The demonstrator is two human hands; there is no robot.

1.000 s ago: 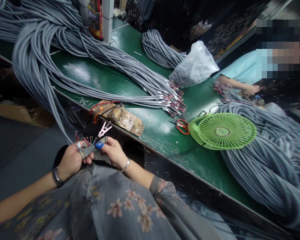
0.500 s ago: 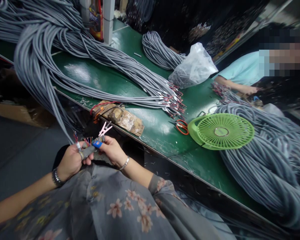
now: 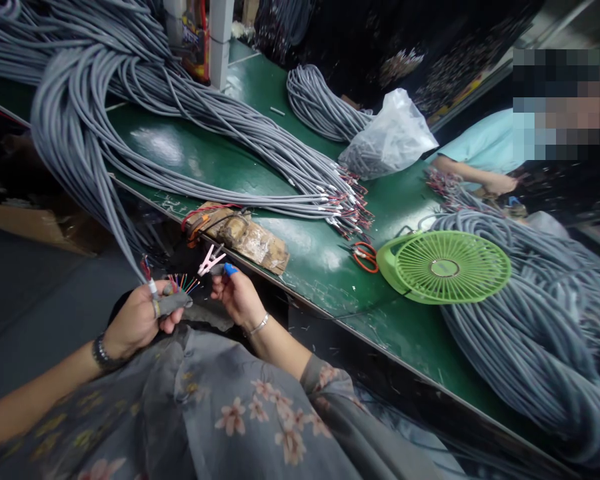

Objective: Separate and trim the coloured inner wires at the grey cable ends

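Note:
My left hand (image 3: 139,313) is closed around the end of a grey cable (image 3: 141,267), and grey wrapping covers its thumb. From that grip a fan of thin coloured wires (image 3: 184,283) sticks up, their ends spread apart. A small bunch of dark red and blue wires (image 3: 145,267) stands beside the cable's white band. To the right, apart from the wires, my right hand (image 3: 237,297) has its fingers curled in a pinch, with a blue cover on one digit. Anything between its fingertips is too small to make out. A pink clip (image 3: 211,260) is just beyond those fingertips.
Bundled grey cables (image 3: 220,113) lie across the green table (image 3: 320,267). A wooden block (image 3: 253,243) sits at the near edge. Orange-handled scissors (image 3: 365,257), a green fan (image 3: 445,267) and a plastic bag (image 3: 393,137) are farther right. Another person's arm (image 3: 473,175) reaches over cables.
My right hand has drawn away to the right from the wires at my left hand, toward the pink clip. The coloured wires now show fanned out. My left hand keeps its hold.

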